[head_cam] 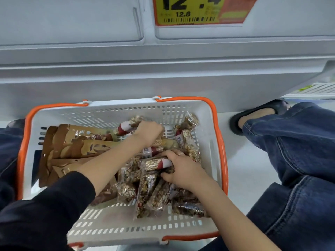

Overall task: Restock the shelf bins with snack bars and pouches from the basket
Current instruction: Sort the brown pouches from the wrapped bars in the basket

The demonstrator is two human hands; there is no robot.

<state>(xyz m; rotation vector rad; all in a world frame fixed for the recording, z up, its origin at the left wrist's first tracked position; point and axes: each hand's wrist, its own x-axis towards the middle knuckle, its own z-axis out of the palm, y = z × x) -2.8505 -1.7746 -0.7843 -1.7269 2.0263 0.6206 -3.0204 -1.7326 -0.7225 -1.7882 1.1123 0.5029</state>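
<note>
Snack bars in right hand grip

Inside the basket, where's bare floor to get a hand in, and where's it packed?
Bare grid floor runs along the near wall of the basket, below the snack bars. The far-left corner also shows open mesh behind the brown pouches. Centre and right are crowded: bars piled under the left hand and right hand.

The person wore a dark, near-black long sleeve on the left arm; the right forearm was bare; a thin ring sat on a finger of the right hand; blue denim jeans with visible seams covered the legs; a black slip-on sandal was on one foot.
</note>
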